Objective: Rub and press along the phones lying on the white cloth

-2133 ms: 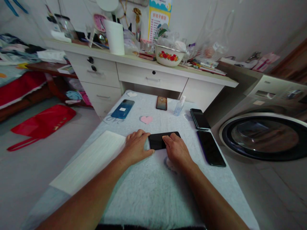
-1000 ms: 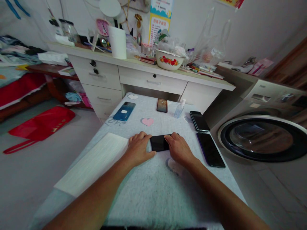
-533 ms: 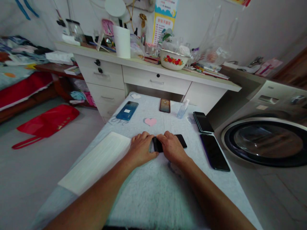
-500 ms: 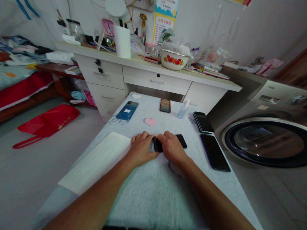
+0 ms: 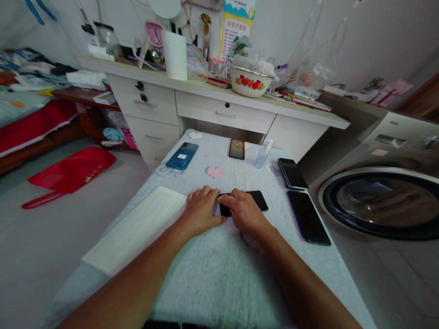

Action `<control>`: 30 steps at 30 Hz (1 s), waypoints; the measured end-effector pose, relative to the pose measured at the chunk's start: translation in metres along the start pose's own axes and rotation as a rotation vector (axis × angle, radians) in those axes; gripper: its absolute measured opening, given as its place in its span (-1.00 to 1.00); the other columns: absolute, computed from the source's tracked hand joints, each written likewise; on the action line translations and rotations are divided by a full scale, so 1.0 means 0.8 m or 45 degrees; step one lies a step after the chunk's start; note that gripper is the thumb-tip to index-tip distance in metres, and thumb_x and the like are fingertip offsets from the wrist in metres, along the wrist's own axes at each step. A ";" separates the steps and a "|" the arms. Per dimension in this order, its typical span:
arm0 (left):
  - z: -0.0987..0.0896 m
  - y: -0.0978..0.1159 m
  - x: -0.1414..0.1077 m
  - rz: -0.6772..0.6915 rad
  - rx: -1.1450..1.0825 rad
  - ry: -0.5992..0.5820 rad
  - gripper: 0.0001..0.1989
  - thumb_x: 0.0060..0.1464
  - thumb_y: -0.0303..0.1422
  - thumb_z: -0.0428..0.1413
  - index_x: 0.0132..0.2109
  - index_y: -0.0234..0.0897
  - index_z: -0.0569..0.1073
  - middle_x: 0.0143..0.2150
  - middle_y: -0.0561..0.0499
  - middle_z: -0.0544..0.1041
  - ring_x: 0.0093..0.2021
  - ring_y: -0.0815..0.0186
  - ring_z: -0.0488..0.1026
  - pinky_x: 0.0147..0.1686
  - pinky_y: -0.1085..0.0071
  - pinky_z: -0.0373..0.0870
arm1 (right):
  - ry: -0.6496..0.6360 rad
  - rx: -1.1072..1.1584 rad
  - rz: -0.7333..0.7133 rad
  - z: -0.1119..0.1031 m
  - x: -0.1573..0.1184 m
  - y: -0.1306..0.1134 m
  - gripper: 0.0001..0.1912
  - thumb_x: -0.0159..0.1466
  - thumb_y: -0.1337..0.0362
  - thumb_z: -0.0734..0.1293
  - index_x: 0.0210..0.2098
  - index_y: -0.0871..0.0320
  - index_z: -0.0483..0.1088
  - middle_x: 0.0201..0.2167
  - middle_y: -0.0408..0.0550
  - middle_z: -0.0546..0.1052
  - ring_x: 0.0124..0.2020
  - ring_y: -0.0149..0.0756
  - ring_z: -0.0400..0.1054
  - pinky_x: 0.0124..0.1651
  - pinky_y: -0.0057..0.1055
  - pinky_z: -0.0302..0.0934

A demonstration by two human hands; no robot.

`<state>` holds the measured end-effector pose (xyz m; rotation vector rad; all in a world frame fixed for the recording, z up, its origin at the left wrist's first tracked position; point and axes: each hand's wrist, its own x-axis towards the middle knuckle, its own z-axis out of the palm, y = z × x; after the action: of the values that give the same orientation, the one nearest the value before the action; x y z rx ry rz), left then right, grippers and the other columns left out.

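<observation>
A cloth-covered surface (image 5: 212, 283) stands before a white desk (image 5: 192, 103), with a front-loading washing machine (image 5: 384, 146) at the right. The black smartphone (image 5: 259, 200), lying flat on the surface, serves as the landmark. The left hand (image 5: 202, 208) is open, thumb and fingers parted around the smartphone's left end; fingertip contact cannot be confirmed. The right hand (image 5: 245, 210) lies over its middle with bent fingers; whether they grip anything cannot be told. Left of the smartphone lies a white sheet (image 5: 137, 228); beyond it are a printed pink heart (image 5: 215, 172), a brown-backed phone (image 5: 237, 149) and an upright spray bottle (image 5: 263, 154). A blue-backed phone (image 5: 182, 156) lies beyond it to the left; to its right are a purple-edged phone (image 5: 308, 217) and, farther back, stacked dark phones (image 5: 293, 173).
</observation>
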<state>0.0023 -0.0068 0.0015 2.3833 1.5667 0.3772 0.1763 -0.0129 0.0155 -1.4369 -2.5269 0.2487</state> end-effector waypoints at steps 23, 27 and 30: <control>-0.003 -0.007 0.002 0.026 -0.087 -0.063 -0.27 -0.18 -0.07 0.24 0.16 -0.14 0.29 0.07 -0.10 0.35 0.08 0.01 0.31 0.02 0.13 0.21 | -0.124 -0.039 -0.097 -0.022 -0.041 -0.005 -0.71 0.34 0.43 0.16 -0.15 0.02 0.45 -0.37 -0.11 0.32 -0.35 -0.36 0.13 -0.28 -0.40 -0.10; -0.003 -0.007 0.003 0.019 -0.089 -0.065 -0.28 -0.17 -0.07 0.24 0.16 -0.13 0.29 0.06 -0.08 0.36 0.08 0.02 0.31 0.03 0.14 0.20 | -0.105 -0.017 -0.079 -0.019 -0.047 -0.005 -0.69 0.34 0.44 0.15 -0.09 0.00 0.44 -0.36 -0.10 0.34 -0.34 -0.36 0.16 -0.28 -0.41 -0.07; -0.002 -0.007 0.003 0.022 -0.071 -0.054 -0.31 -0.15 -0.07 0.23 0.15 -0.12 0.29 0.05 -0.07 0.36 0.07 0.03 0.31 0.03 0.16 0.20 | -0.081 -0.017 -0.053 -0.018 -0.050 -0.005 -0.67 0.33 0.44 0.15 -0.07 0.00 0.43 -0.34 -0.08 0.36 -0.32 -0.34 0.18 -0.26 -0.40 -0.05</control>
<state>-0.0023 -0.0024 0.0014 2.3490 1.4983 0.3665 0.1968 -0.0490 0.0260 -1.4014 -2.6107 0.2747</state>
